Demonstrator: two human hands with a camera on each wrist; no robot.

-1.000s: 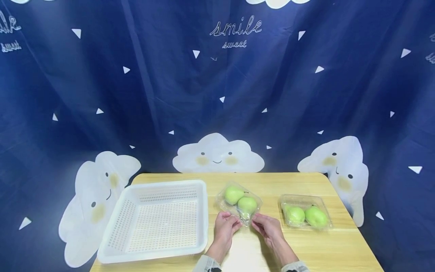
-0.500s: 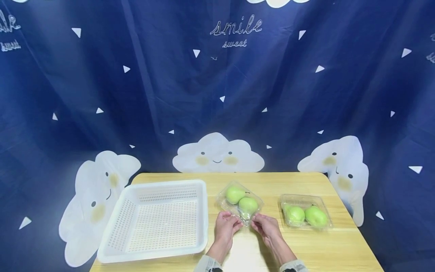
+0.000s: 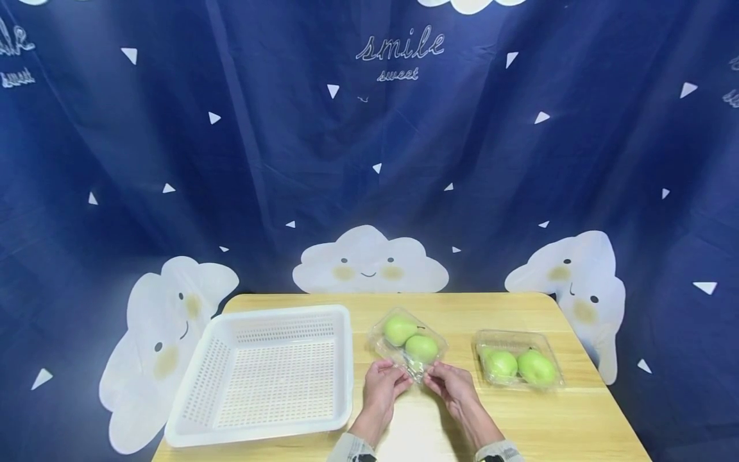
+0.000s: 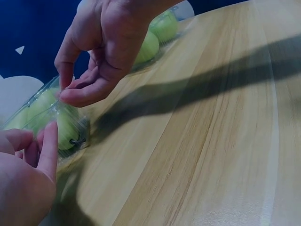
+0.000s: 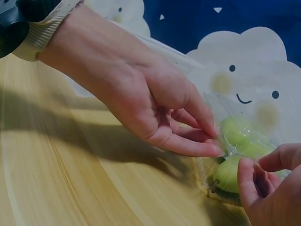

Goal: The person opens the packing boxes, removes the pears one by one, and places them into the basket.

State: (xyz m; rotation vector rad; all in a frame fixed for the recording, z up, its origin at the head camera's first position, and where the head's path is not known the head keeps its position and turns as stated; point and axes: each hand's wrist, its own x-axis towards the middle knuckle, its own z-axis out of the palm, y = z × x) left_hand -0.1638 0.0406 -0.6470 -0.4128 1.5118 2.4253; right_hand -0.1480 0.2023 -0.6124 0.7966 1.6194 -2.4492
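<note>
A clear plastic tray [image 3: 378, 346] of green pears [image 3: 421, 348], covered with cling film [image 3: 414, 368], lies in the middle of the table, one corner toward me. At that corner my left hand [image 3: 382, 389] pinches the film between thumb and fingers. Just to the right, my right hand [image 3: 455, 387] pinches the film as well. In the left wrist view the film looks stretched and creased between the two hands. The right wrist view shows the left fingertips close beside the right ones, above a pear [image 5: 226, 175] with a dark stem.
A white perforated plastic basket [image 3: 347, 385] stands on the left of the wooden table [image 3: 554, 427]. A second clear tray [image 3: 482, 335] with green pears stands on the right. Behind the table hangs a dark blue curtain [image 3: 369, 160] with clouds.
Both hands stay almost in place at the tray's near corner. The right fingers shift very slightly left, and the film's creases between the hands change a little. The basket and second tray stay put.
</note>
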